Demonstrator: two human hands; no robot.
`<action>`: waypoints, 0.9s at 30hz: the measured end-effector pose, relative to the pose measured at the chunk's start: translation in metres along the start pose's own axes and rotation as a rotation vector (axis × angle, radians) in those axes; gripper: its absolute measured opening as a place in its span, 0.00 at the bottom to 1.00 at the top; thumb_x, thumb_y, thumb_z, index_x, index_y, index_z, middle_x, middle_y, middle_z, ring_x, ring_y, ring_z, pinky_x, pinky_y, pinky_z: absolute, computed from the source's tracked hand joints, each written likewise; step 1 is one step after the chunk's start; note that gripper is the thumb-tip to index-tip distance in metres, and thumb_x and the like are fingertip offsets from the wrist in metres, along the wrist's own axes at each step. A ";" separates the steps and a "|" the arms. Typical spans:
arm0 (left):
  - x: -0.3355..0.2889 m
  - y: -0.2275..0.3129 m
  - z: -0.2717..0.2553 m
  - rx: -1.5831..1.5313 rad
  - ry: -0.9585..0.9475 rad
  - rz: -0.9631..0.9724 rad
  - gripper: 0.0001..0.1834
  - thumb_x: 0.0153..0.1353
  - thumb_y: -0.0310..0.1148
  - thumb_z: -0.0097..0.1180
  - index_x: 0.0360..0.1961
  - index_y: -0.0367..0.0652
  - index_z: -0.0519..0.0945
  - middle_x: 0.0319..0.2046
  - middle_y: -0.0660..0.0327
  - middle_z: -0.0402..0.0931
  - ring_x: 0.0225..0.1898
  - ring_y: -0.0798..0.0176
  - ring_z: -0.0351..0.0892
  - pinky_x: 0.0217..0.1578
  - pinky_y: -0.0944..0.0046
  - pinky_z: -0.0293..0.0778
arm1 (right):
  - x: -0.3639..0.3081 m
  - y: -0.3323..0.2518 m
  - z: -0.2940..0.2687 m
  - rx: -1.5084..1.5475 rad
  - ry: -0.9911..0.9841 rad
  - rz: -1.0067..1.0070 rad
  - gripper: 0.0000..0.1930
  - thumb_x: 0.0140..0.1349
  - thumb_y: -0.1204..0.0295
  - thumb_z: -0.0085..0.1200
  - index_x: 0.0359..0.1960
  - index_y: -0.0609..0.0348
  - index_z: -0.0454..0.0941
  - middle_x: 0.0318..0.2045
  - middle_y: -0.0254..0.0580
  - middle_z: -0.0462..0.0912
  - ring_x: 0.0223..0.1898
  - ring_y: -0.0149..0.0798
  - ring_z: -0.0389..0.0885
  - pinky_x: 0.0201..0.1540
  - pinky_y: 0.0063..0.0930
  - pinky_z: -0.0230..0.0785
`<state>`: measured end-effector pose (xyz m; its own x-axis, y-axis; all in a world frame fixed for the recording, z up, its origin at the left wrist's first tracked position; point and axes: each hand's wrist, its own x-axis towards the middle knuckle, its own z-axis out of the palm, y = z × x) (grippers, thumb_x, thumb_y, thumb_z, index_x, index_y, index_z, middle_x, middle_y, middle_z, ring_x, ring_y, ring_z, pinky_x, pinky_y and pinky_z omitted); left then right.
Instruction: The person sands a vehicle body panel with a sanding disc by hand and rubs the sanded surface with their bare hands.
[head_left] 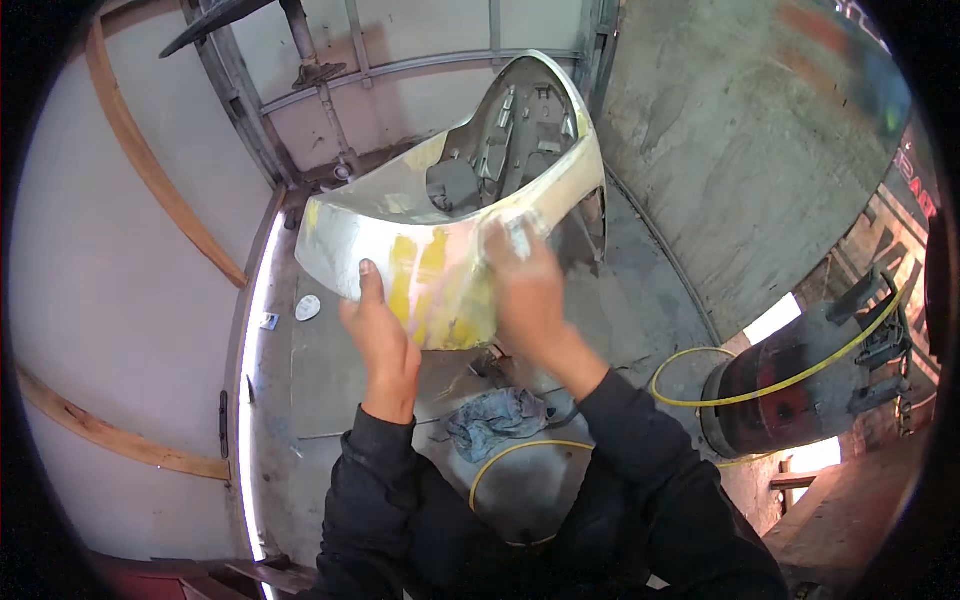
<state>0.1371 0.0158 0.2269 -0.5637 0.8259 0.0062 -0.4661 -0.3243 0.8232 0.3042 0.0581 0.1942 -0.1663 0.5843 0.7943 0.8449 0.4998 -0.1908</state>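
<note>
A curved, shell-like vehicle body panel (345,245) stands in front of me, whitish with yellow and pink filler-like patches and a large opening at its upper side. My left hand (385,335) grips its lower left edge; the thumb lies on the outer face and the fingers go out of sight behind it. Against the upper right of the patched face is my right hand (530,290), blurred by motion. Its fingers are bent over a small pale thing (520,238) pressed on the surface, too smeared to name.
Below the panel lies a crumpled blue-grey cloth (495,425). A yellow hose (665,370) loops on the floor and over a dark cylindrical tank (790,385) at the right. A white oval lid-like disc (308,307) lies at the left. Pale wall panels (130,280) and a grey board (740,150) close in the sides.
</note>
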 end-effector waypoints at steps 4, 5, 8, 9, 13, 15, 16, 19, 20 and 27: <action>0.000 -0.008 0.005 0.061 0.082 0.049 0.23 0.73 0.36 0.54 0.59 0.27 0.71 0.53 0.50 0.77 0.51 0.57 0.80 0.50 0.57 0.76 | 0.024 0.035 0.003 -0.141 -0.010 0.078 0.24 0.58 0.76 0.51 0.59 0.64 0.78 0.59 0.53 0.80 0.63 0.66 0.73 0.64 0.55 0.68; 0.001 -0.010 0.005 0.060 0.079 0.044 0.23 0.73 0.36 0.54 0.59 0.27 0.71 0.53 0.50 0.77 0.51 0.57 0.80 0.50 0.57 0.76 | 0.014 0.021 0.004 -0.146 -0.012 0.080 0.24 0.58 0.76 0.51 0.59 0.64 0.78 0.59 0.53 0.80 0.63 0.66 0.73 0.64 0.55 0.68; -0.003 0.003 0.007 0.050 0.026 0.029 0.23 0.73 0.36 0.54 0.60 0.28 0.71 0.54 0.50 0.77 0.52 0.57 0.80 0.51 0.57 0.75 | -0.006 -0.004 -0.002 -0.016 -0.055 -0.101 0.25 0.59 0.76 0.50 0.61 0.63 0.76 0.61 0.53 0.78 0.64 0.67 0.71 0.62 0.52 0.69; -0.003 0.005 0.009 0.061 0.010 0.016 0.23 0.73 0.36 0.54 0.60 0.27 0.71 0.54 0.51 0.77 0.52 0.57 0.80 0.51 0.57 0.75 | 0.000 0.009 -0.001 -0.023 -0.054 -0.097 0.25 0.59 0.76 0.50 0.61 0.63 0.76 0.61 0.53 0.78 0.64 0.67 0.71 0.62 0.52 0.69; -0.007 -0.003 0.016 0.083 0.025 0.093 0.22 0.73 0.34 0.53 0.59 0.27 0.72 0.53 0.51 0.78 0.50 0.58 0.81 0.50 0.58 0.76 | 0.018 0.040 0.007 -0.081 0.028 0.106 0.26 0.57 0.80 0.51 0.61 0.61 0.77 0.59 0.51 0.80 0.64 0.65 0.72 0.61 0.52 0.69; -0.003 -0.002 0.010 0.085 0.023 0.080 0.22 0.73 0.34 0.53 0.60 0.27 0.71 0.53 0.51 0.78 0.51 0.58 0.80 0.51 0.58 0.76 | 0.001 0.008 0.010 0.006 -0.064 -0.029 0.27 0.60 0.76 0.50 0.64 0.61 0.73 0.63 0.50 0.77 0.64 0.60 0.74 0.58 0.50 0.73; -0.002 0.000 0.006 0.083 0.016 0.060 0.22 0.73 0.34 0.53 0.60 0.27 0.71 0.54 0.51 0.77 0.51 0.59 0.80 0.51 0.58 0.76 | -0.001 -0.006 -0.001 0.024 -0.060 -0.139 0.27 0.60 0.76 0.50 0.65 0.61 0.72 0.64 0.51 0.76 0.63 0.59 0.74 0.55 0.50 0.74; 0.007 0.005 0.001 0.090 -0.026 0.069 0.22 0.73 0.34 0.53 0.60 0.27 0.71 0.54 0.51 0.77 0.52 0.59 0.79 0.52 0.59 0.75 | 0.014 0.032 0.011 0.021 -0.053 0.054 0.26 0.60 0.76 0.49 0.63 0.61 0.74 0.64 0.50 0.76 0.63 0.59 0.75 0.57 0.51 0.73; 0.005 0.006 0.005 0.088 -0.020 0.074 0.22 0.73 0.34 0.53 0.60 0.27 0.71 0.54 0.51 0.77 0.52 0.59 0.79 0.52 0.59 0.75 | 0.022 0.049 0.005 -0.044 -0.062 0.111 0.25 0.60 0.76 0.50 0.62 0.60 0.75 0.62 0.51 0.77 0.63 0.61 0.74 0.59 0.52 0.71; 0.009 0.003 -0.002 0.161 -0.041 0.149 0.21 0.72 0.33 0.56 0.59 0.28 0.72 0.53 0.51 0.78 0.53 0.60 0.79 0.55 0.60 0.73 | 0.005 0.010 -0.003 0.046 -0.079 -0.056 0.25 0.59 0.76 0.50 0.60 0.62 0.77 0.59 0.53 0.80 0.62 0.67 0.73 0.62 0.53 0.69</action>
<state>0.1294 0.0213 0.2282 -0.5886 0.7934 0.1553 -0.2630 -0.3696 0.8912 0.3134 0.0642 0.1979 -0.2539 0.6023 0.7568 0.8090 0.5611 -0.1752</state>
